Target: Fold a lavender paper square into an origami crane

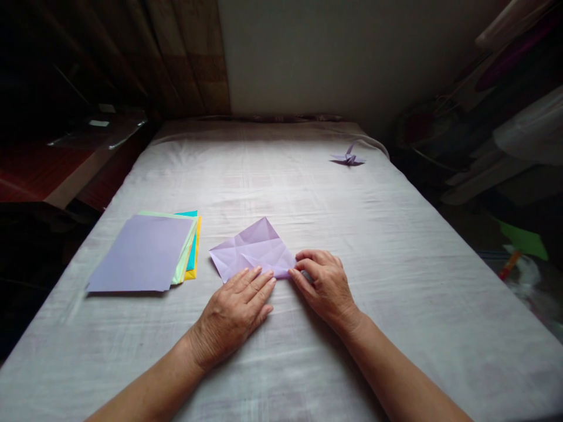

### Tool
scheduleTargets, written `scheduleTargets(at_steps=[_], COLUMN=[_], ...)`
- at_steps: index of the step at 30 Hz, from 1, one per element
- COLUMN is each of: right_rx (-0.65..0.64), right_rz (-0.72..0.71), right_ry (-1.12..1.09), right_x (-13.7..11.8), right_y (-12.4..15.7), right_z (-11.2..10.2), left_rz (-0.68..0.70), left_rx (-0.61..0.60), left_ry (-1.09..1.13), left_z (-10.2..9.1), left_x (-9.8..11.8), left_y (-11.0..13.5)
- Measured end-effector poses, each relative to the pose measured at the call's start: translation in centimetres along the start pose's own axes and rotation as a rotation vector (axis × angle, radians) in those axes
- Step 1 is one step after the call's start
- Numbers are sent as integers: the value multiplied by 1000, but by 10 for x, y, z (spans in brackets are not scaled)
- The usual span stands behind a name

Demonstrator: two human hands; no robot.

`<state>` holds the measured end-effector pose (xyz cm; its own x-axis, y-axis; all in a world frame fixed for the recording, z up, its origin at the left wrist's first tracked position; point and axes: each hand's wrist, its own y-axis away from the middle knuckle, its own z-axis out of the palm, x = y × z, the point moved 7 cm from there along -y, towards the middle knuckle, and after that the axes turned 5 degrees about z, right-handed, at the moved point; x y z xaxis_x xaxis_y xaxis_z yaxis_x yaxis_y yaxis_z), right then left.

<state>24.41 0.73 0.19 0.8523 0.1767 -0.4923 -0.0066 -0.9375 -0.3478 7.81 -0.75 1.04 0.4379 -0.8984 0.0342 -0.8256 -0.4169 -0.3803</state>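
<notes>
A creased sheet of light purple origami paper (250, 249) lies on the cloth-covered surface in front of me, its near edge under my fingers. Several fold lines cross it, and one corner points away from me. My left hand (240, 310) rests flat on the near edge with its fingers stretched out. At the right corner, my right hand (323, 284) pinches the paper between thumb and fingers. To the left of the sheet is a stack of coloured paper (141, 252), purple on top, with green, blue and yellow edges showing.
A folded purple paper crane (349, 157) stands at the far right of the white cloth (396, 328). A dark red table (39, 170) with a clear plastic item is at the left. Beyond the right edge, a green object (523, 240) and hanging fabrics are dimly seen.
</notes>
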Motion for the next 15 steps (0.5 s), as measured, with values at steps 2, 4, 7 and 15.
scheduleTargets(at_steps=[2,4,7,15], right_rx=[2,0,-17,-31], right_rz=[-1,-5,-16,8], right_ry=[42,70,55,49], right_x=[0,0,1,5], right_y=[0,-1,-1,-1], right_z=[0,0,0,-1], left_rz=[-3,-11,-25,-41], left_rx=[1,-2,-11,3], left_ry=[-10,-23,-32,-43], left_z=[0,0,1,2], left_x=[1,1,1,3], left_y=[0,0,1,3])
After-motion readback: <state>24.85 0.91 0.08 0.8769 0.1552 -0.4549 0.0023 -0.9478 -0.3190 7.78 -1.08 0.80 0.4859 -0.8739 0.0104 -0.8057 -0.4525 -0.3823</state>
